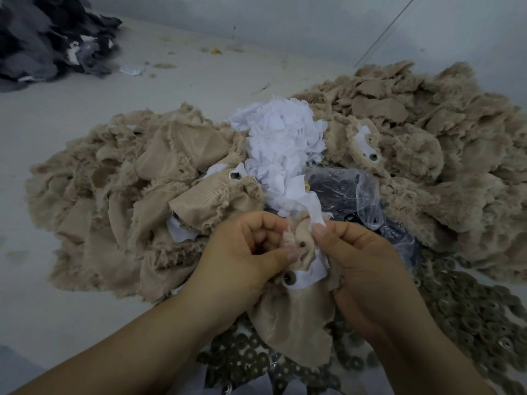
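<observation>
The left hand (245,252) is pinching a fold of the beige scrap (293,317) between its thumb and curled fingers (291,254), just left of a small dark stud (301,244). The right hand (362,260) is pinching the white backing strip (315,215) right beside it, thumb pressing against forefinger. The scrap is hanging between both hands, near the viewer, with its lower part draping over the metal rings (470,312).

The strip is looking thin. A sharp tug is probably risking a tear that leaves a piece clinging around the eyelet (289,278) lower on the scrap. The left pinch is sitting on a frayed edge, so the cloth may be slipping out just as the pull is coming.

Further out, the white pile (282,138) is lying just beyond the hands, touching the plastic bag (350,192) and wedged between the left beige heap (128,201) and the right beige heap (427,143). A careless toss is likely landing white paper among beige cloth, spoiling the sorting.
</observation>
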The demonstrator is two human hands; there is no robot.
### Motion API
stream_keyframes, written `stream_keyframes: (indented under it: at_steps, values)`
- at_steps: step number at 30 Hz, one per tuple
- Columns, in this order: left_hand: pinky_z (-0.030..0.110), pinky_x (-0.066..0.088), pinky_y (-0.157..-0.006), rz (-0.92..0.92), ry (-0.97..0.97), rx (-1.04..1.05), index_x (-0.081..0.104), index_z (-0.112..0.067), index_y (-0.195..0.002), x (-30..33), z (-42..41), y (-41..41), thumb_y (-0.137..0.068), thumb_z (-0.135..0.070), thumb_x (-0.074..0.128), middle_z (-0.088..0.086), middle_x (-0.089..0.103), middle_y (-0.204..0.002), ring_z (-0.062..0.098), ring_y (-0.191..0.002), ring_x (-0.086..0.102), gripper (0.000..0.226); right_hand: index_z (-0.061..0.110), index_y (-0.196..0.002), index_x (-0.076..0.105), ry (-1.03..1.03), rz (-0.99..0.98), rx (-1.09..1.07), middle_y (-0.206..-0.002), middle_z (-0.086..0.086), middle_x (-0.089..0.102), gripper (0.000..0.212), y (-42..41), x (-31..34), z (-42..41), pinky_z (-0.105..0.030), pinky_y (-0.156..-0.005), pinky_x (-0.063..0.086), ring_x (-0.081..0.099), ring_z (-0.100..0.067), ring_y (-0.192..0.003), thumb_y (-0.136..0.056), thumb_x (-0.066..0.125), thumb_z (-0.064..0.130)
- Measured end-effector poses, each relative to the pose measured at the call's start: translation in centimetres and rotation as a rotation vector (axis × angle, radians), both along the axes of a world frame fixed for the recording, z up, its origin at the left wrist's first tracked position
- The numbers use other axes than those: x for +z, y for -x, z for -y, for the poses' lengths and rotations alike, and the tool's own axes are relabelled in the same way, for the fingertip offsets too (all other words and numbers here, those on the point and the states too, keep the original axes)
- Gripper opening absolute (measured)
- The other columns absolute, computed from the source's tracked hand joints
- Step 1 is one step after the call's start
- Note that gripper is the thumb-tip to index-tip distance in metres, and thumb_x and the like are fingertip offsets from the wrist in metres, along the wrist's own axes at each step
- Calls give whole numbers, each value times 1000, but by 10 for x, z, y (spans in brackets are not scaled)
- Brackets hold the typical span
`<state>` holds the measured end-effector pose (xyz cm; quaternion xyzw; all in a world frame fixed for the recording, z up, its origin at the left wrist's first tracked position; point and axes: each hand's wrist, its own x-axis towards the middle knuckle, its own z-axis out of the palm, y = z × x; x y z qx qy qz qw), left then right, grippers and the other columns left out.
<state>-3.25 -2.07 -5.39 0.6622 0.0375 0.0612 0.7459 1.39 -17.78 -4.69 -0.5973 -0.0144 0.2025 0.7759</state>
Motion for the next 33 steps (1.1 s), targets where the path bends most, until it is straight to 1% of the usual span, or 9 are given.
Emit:
stream_keyframes:
  at_steps: [3,8,10,13,18,25,27,29,33]
  values:
    - [19,50,-57,17,-9,91,75,-21,-74,-1,-1,0,-79,5,74,5,67,-68,13,-62,60,26,11,-77,74,79,28,-64,-96,-32,68,20,-1,-6,0,-53,-81,59,65,-48,-91,-71,73,30]
    - [24,49,-54,-18,-58,153,71,-20,-71,-1,4,1,-87,4,67,17,63,-66,18,-59,56,29,14,-77,75,99,98,-65,-88,-21,74,20,2,-7,-2,-39,-72,60,71,-40,-84,-71,73,33]
    - [30,48,-55,-2,-61,134,69,-18,-74,3,7,3,-90,-16,68,16,62,-66,19,-58,56,17,15,-77,75,113,121,-75,-84,-20,74,20,3,-7,-1,-39,-69,60,71,-38,-79,-71,73,34]
    - [33,57,-59,47,-123,43,68,-23,-86,6,11,9,-74,-47,75,3,69,-73,19,-64,64,27,13,-80,75,133,136,-72,-83,-22,73,26,4,-6,-1,-41,-66,60,69,-38,-74,-69,75,37]
    - [46,59,-83,66,-144,67,74,-16,-108,0,12,9,-75,-23,78,3,76,-98,21,-92,72,34,14,-80,76,104,122,-43,-86,-16,76,22,3,-6,-2,-35,-67,60,74,-33,-80,-70,71,33]
    - [37,62,-77,4,34,64,79,-15,-91,0,8,7,-72,-17,72,9,77,-89,28,-85,74,21,9,-81,72,153,117,-55,-87,-16,76,21,2,-5,1,-40,-72,61,73,-35,-83,-74,72,28]
    - [30,61,-72,-3,38,68,80,-17,-88,0,9,7,-75,-12,72,9,77,-86,25,-82,74,16,11,-84,70,264,169,-64,-83,-12,76,16,1,1,3,-43,-71,61,73,-34,-81,-80,73,27]
    - [27,59,-70,-21,57,65,81,-18,-84,0,10,9,-79,-6,71,9,77,-84,24,-80,74,17,20,-89,66,488,289,-55,-77,-1,76,15,0,11,10,-34,-61,59,73,-19,-71,-83,74,33]
    - [24,57,-67,-53,61,77,81,-20,-81,3,11,12,-78,-5,73,9,77,-81,21,-75,74,18,30,-78,59,1262,604,-66,-61,7,64,29,-6,34,49,-24,-50,43,60,-8,-56,-79,57,59]
